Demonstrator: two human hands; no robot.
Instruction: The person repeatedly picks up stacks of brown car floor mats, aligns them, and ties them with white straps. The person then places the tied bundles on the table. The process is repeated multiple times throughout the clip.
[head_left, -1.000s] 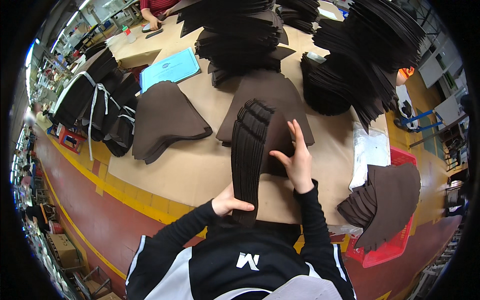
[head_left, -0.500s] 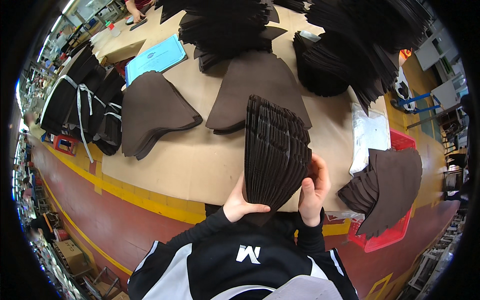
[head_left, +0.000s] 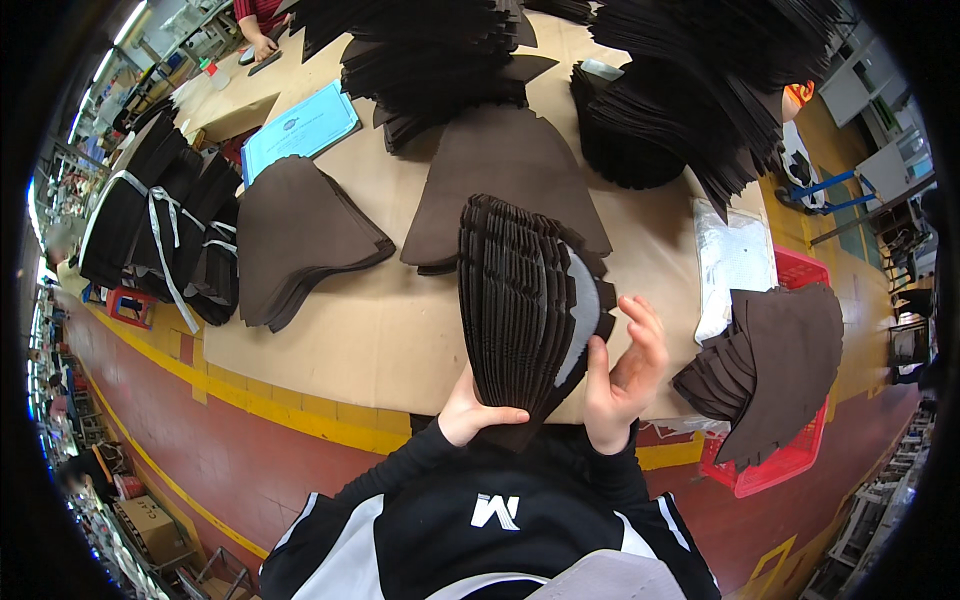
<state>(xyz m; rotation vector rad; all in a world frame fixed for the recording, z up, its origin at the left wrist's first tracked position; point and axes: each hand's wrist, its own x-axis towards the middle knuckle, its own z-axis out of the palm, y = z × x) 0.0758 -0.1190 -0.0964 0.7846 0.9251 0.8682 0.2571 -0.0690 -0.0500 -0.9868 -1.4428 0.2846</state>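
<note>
Worktop, covered in brown board, fills the centre and carries flat stacks of dark brown cut pieces, sorted by shape. At lower centre, a fanned stack of cut pieces stands on edge. Left hand clamps its base, fingers curled underneath. Right hand, fingers spread, steadies the side for counting.

Head cam, looks down, close over table.

Bare tabletop btwn flat brown pile & fanned stack.
</note>
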